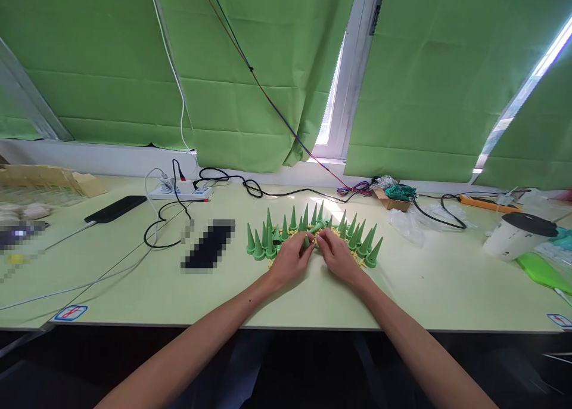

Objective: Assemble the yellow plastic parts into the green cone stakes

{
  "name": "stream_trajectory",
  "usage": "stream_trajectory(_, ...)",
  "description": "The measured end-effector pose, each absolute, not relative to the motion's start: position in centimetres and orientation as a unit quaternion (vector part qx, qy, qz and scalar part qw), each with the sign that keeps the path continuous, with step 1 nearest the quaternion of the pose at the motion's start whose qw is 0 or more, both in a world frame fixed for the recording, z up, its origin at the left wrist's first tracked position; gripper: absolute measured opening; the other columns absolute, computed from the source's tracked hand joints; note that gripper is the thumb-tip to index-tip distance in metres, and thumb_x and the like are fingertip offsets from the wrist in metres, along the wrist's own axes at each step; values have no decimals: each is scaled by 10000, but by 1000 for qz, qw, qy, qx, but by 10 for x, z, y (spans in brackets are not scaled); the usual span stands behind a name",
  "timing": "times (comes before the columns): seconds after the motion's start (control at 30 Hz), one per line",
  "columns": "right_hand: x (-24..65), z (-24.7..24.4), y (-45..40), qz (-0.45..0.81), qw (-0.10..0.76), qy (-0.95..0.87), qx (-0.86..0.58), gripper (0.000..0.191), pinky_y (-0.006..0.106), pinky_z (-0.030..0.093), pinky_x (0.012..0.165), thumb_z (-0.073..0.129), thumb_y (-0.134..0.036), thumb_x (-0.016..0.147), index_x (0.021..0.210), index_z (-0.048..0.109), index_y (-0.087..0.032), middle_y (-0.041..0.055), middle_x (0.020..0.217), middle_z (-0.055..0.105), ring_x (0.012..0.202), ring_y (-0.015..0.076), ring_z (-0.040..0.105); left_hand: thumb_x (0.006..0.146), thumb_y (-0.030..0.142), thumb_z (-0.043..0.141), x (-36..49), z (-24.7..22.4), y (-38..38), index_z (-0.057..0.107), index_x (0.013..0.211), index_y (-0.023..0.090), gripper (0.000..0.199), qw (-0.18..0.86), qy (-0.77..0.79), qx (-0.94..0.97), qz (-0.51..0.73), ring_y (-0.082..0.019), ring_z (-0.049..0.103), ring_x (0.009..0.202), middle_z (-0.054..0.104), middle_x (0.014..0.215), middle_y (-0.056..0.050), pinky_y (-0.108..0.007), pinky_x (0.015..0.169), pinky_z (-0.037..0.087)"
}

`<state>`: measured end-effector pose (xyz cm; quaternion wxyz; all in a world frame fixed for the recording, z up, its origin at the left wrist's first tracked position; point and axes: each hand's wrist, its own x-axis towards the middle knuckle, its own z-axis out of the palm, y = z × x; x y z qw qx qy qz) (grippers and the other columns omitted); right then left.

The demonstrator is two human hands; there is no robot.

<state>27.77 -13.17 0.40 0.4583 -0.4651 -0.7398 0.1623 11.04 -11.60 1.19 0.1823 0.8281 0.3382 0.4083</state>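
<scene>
Several small green cones (372, 255) with round bases stand upright in a cluster on the table, spread on both sides of my hands. My left hand (290, 260) is closed, its fingertips around one green cone (306, 242). Close beside it, my right hand (338, 256) is closed in a pinch near the base of that cone; what its fingertips hold is too small to make out. Just beyond the fingertips a green cone (318, 226) lies tilted on its side. Small yellow pieces (356, 257) are scattered among the cones, partly hidden by my hands.
A power strip (187, 192) with black and white cables stands at the back left. Left of the cones lie a blurred dark object (209, 245) and a black power bank (116, 208). To the right are clear plastic bags (409, 225), a small cardboard box (391, 200) and a lidded white cup (513, 237).
</scene>
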Motion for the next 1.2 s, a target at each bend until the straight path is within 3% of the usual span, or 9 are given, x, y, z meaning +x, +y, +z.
stream_trajectory(0.4,278,0,-128,127,438,-736,-500,339,275,275,545,353,-372,987,682,340,-224,-31,596,431,543,139,371,932,261,470,110,11,-117,570,988,185,138,190,331,839,389,-129,530,629,615,806,-17,-269,629,413)
stream_trajectory(0.77,276,5,-132,191,468,-738,-448,168,275,375,615,377,-320,982,920,493,-216,-1,743,562,630,155,502,930,284,482,109,10,-114,573,962,186,138,187,352,821,409,-124,506,595,593,725,0,-259,592,392)
stream_trajectory(1.2,278,3,-130,190,468,-739,-446,161,274,379,616,393,-309,977,879,478,-215,-9,733,548,626,147,486,933,280,475,109,10,-114,580,971,187,146,187,350,823,406,-127,512,602,597,731,-2,-266,604,395)
